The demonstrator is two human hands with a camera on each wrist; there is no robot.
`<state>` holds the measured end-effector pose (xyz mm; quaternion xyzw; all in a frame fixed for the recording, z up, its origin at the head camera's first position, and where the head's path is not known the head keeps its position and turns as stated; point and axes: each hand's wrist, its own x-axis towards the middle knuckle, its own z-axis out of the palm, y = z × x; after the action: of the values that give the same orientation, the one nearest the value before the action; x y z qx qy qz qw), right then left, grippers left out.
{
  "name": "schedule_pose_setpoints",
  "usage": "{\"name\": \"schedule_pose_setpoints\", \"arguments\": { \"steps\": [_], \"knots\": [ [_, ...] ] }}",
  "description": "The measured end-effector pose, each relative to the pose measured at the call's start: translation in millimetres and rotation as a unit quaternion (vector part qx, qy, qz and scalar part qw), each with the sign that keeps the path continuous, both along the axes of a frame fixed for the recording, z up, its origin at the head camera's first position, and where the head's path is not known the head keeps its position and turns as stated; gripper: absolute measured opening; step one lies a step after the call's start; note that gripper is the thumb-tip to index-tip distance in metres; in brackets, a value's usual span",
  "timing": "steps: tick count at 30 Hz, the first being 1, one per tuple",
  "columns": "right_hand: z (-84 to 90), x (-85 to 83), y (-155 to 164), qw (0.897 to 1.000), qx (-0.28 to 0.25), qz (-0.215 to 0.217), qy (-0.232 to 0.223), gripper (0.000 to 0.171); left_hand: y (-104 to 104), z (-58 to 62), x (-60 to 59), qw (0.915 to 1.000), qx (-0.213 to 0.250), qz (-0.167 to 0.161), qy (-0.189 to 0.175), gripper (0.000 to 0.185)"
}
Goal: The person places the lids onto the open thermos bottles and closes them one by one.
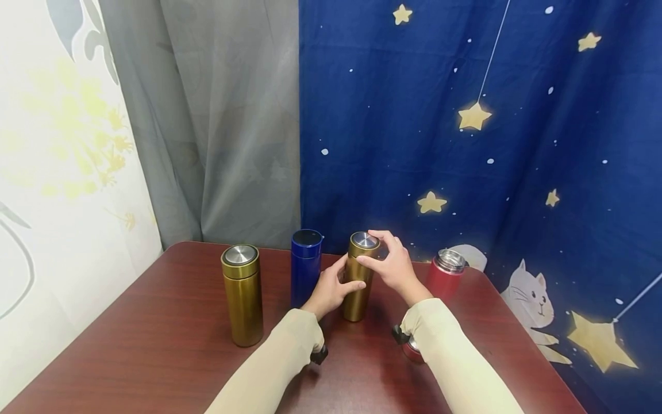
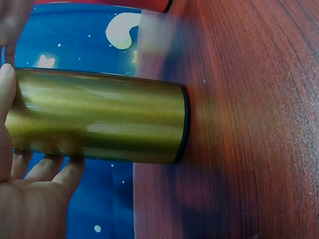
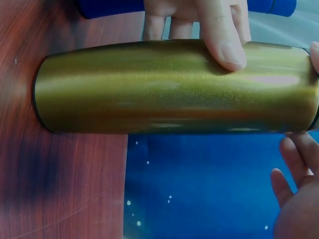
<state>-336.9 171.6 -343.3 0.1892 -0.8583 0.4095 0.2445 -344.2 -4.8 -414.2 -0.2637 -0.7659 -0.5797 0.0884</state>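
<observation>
A gold thermos flask (image 1: 355, 302) with a silver-topped lid (image 1: 365, 240) stands upright in the middle of the table, its base on the wood. My left hand (image 1: 329, 291) grips its body from the left, thumb across the front and fingers behind, as the right wrist view shows the thumb on the gold flask (image 3: 149, 94). Up at the lid, my right hand (image 1: 394, 265) holds on with thumb and fingers from the right. In the left wrist view the lower part of the gold flask (image 2: 109, 114) shows; the lid is out of that frame.
A blue flask (image 1: 305, 270) stands just left of the held one, and a second gold flask (image 1: 244, 310) farther left. To the right is a red flask (image 1: 445, 279) with its mouth uncovered. A small red lid (image 1: 414, 352) lies partly hidden under my right sleeve. Curtains hang behind the table (image 1: 170, 322).
</observation>
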Motion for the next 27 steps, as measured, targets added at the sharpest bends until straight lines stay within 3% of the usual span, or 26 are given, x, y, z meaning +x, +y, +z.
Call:
{"name": "schedule_pose_setpoints", "arguments": {
  "steps": [6, 11, 15, 22, 27],
  "knots": [
    [-0.4, -0.5, -5, 0.999, 0.021, -0.034, 0.011, 0.068, -1, -1.3, 0.2, 1.0, 0.003, -0.007, 0.004, 0.078],
    [-0.5, -0.2, -6, 0.999, 0.019, -0.027, 0.009, 0.07, -1, -0.9, 0.9, 1.0, -0.001, -0.006, 0.001, 0.079],
    [-1.2, -0.2, -3, 1.0, 0.018, 0.013, -0.02, 0.067, 0, -0.7, 0.9, 1.0, -0.004, -0.007, -0.003, 0.079],
    [1.0, -3.9, 3, 0.987, -0.039, 0.146, -0.047, 0.064, -1, 0.3, 0.0, 1.0, -0.006, 0.0, -0.006, 0.079],
    [2.7, -4.7, 5, 0.99, -0.028, 0.13, -0.041, 0.063, -1, 0.7, 0.1, 0.9999, -0.009, 0.002, -0.011, 0.081]
  ]
}}
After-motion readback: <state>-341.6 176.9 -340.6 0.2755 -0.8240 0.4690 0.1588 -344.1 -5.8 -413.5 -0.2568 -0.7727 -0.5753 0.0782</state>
